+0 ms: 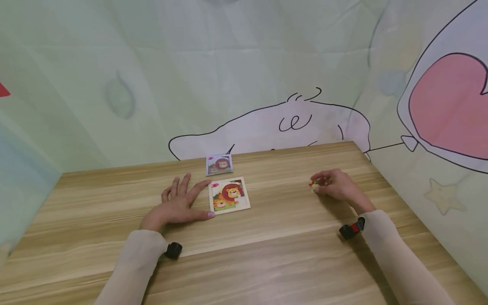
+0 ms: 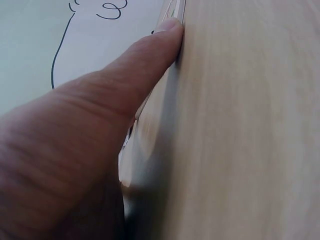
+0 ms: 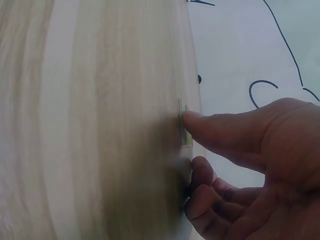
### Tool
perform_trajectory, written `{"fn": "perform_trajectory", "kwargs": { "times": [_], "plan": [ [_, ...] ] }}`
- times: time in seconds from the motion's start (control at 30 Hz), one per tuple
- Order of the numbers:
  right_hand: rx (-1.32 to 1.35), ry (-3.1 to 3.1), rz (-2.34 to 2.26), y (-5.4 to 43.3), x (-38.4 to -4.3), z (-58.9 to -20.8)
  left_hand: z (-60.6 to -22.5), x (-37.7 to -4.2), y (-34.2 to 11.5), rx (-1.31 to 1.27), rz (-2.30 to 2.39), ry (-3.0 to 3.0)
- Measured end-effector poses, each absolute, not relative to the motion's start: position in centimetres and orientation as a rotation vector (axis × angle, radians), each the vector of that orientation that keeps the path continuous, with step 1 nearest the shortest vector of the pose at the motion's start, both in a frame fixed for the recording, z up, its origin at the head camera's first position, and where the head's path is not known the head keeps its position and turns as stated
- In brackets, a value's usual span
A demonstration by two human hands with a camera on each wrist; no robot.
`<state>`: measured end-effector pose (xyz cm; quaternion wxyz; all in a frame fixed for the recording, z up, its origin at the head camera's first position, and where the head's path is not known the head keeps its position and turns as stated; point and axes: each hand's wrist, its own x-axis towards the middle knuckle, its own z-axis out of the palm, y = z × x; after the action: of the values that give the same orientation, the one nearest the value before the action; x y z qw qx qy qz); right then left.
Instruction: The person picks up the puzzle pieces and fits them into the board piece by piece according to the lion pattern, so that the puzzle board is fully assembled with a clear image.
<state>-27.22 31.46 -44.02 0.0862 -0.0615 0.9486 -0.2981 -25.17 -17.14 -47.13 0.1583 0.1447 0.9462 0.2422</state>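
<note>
In the head view, my left hand [image 1: 175, 207] lies with fingers spread on the table. Its thumb and index fingertips touch the left side of a square jigsaw board [image 1: 233, 210] with a lion picture. A pale bare patch shows at the lower right of that picture. The left wrist view has the thumb [image 2: 145, 52] stretched out to the board's edge. Off to the right, my right hand [image 1: 339, 186] pinches a small jigsaw piece [image 1: 313, 187], partly red and yellow-green, between thumb and fingers. From the right wrist, the piece [image 3: 188, 136] appears edge-on at the thumb tip, low over the tabletop.
Behind the board lies a smaller square card [image 1: 219, 165] with a matching lion picture, near the table's far edge. The wood-grain table [image 1: 267, 254] meets a cartoon-printed cloth [image 1: 248, 76] at the back and right. Each wrist carries a small black camera [image 1: 174, 250].
</note>
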Motion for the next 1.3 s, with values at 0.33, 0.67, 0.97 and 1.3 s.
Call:
{"fn": "perform_trajectory", "kwargs": {
  "times": [0.33,0.67,0.97,1.3],
  "plan": [
    [-0.230,2.832,-0.902,31.6,-27.2,-44.2,-47.2,-25.2,-17.2,0.410,0.684,2.711],
    [-0.255,2.858,-1.000,31.4,-27.1,-44.3,-47.2,-25.2,-17.3,0.425,0.689,2.713],
    [-0.241,2.898,-1.072,31.1,-27.1,-43.8,-47.3,-25.3,-17.3,0.411,0.687,2.708],
    [-0.272,2.908,-1.097,30.4,-26.7,-43.0,-47.3,-25.3,-17.2,0.401,0.696,2.698]
  ]
}}
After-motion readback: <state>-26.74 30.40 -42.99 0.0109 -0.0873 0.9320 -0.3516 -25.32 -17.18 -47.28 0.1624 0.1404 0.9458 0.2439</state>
